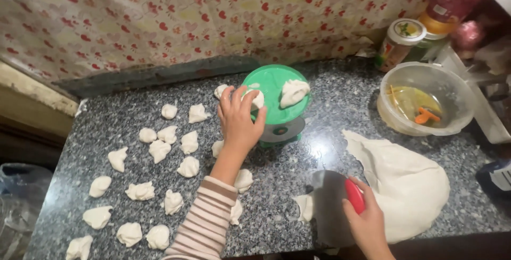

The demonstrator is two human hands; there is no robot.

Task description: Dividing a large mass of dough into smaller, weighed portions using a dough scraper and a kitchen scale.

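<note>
Head view: L hand on dough piece, R hand w/ scraper.

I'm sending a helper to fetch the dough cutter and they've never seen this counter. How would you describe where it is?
Start at the speckled stone counter and find the big sheet of dough on its right side. At that sheet's left edge, the right hand holds the scraper. It is the only flat grey blade with a red handle; everything around it is white dough.

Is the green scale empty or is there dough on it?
Not empty. One dough lump sits on the green scale, and the left hand holds a second piece at its pan.
</note>
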